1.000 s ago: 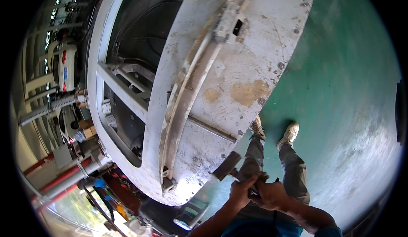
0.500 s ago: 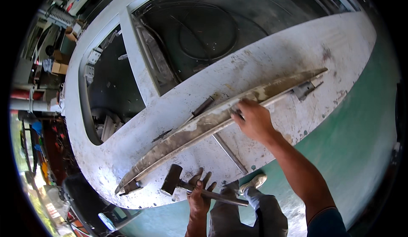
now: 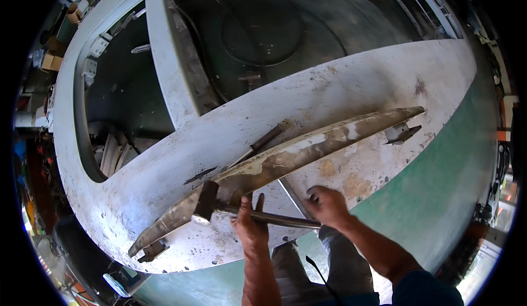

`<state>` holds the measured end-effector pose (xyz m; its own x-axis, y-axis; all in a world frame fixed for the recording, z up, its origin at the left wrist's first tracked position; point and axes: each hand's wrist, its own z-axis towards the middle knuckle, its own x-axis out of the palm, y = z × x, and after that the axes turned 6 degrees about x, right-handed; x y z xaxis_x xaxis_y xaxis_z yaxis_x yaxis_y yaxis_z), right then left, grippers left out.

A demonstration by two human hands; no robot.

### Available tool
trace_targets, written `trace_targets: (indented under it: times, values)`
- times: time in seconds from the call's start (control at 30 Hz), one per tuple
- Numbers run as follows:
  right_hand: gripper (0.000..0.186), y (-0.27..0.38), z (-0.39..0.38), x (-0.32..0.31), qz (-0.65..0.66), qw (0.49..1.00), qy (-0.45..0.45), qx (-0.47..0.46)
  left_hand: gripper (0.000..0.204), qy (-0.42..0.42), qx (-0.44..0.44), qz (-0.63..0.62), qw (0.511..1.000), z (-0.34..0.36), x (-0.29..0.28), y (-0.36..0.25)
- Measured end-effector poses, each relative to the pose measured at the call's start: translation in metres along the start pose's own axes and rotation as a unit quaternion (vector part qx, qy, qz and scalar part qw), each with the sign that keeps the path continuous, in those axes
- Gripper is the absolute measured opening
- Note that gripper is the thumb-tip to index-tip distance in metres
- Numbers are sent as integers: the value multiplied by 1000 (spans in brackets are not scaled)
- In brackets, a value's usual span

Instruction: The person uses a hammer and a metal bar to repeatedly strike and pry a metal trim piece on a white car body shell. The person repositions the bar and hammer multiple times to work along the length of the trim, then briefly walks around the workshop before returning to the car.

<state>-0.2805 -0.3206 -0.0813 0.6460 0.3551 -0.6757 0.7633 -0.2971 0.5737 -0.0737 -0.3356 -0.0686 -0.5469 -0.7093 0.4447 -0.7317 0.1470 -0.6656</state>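
Note:
My left hand holds a heavy-headed hammer by its handle near the head, thumb and a finger sticking up past the handle. The dark hammer head overlaps the near edge of a long curved metal bar, stained brown and bare in patches, with a bracket at each end. Close to the handle's far end, my right hand is curled closed, with nothing visible in it. Between the hands a metal rod sticks out from under the curved bar.
A large worn white panel with two openings carries everything. Beyond the bar lie a dark-handled tool and a thin dark piece. Through the far opening show looped cable and a small hammer-like tool. Green floor borders the right side.
My right hand has left the curved bar and drawn back toward me. My left hand has raised the hammer toward the bar, its fingers closer around the handle. The view has shifted.

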Motion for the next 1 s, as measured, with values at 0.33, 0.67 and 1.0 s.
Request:
trace_targets:
  times: [0.33,0.67,1.0]
  values:
    - [12,-23,6,56,-84,996,0,-9,31,79,94,184,975,25,-27,7]
    - [16,-67,-19,45,-88,994,-62,-20,42,155,107,274,943,30,-36,7]
    - [28,-88,-55,-63,-58,976,177,114,38,166,180,287,926,24,-47,10]
